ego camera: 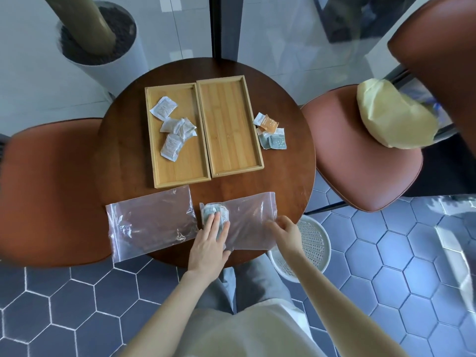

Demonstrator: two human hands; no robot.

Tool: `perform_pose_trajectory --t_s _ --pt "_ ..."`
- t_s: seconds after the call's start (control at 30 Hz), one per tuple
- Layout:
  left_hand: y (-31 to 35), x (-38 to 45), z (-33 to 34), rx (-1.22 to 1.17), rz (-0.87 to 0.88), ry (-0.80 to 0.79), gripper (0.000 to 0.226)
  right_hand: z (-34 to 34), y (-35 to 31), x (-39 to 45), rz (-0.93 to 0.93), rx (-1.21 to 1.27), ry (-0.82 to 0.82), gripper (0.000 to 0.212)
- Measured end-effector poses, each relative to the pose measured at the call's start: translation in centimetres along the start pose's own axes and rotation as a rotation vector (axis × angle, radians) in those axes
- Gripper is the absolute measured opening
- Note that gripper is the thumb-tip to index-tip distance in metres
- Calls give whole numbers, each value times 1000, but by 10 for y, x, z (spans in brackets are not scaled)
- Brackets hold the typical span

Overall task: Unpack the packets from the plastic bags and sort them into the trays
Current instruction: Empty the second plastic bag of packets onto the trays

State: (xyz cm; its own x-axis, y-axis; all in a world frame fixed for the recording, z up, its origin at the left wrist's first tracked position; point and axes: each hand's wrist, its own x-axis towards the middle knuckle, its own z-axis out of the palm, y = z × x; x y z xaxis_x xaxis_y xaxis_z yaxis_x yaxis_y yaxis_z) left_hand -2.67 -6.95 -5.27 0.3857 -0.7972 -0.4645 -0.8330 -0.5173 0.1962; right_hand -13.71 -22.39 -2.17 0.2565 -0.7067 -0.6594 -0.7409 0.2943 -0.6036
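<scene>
Inside the right bag [247, 222], at its left end near the table's [123, 140] front edge, lay the last packets [213, 211], a small greyish bunch showing through the clear film. The left hand [210, 243] pressed flat on them through the plastic, fingers straight. The right hand [286, 231] pinched the bag's film just right of the packets, fingers curled on it. Such packets looked light and soft, probably crinkly, and the film slippery and limp, so they would best be taken by an edge or corner once slid toward the bag's mouth. Left of that bag lay the left bag [152, 222], flat and seemingly empty. Beyond, mid-table, the left tray [164, 176] held white packets [173, 130]; the right tray [255, 161] held nothing. Loose packets [270, 132], orange and grey, sat on the table just right of that tray.
</scene>
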Motion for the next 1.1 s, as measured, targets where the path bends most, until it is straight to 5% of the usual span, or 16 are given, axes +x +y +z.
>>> perform_pose_trajectory --t_s 0.17,0.43,0.53,0.7,1.1 --pt "6 4 -24 -156 -65 -73 57 1 -44 -26 -159 97 -64 14" --pt "3 -9 -94 -1454 -486 198 13 14 -89 -77 -538 15 -233 21" --pt "9 -25 -109 -1700 -553 400 9 15 -85 -82 -559 -51 -206 22" --pt "22 -45 -120 -1590 -454 402 10 18 -84 -94 -432 5 -238 22" --pt "29 -59 -123 -1524 -556 395 10 15 -82 -104 -396 97 -159 29"
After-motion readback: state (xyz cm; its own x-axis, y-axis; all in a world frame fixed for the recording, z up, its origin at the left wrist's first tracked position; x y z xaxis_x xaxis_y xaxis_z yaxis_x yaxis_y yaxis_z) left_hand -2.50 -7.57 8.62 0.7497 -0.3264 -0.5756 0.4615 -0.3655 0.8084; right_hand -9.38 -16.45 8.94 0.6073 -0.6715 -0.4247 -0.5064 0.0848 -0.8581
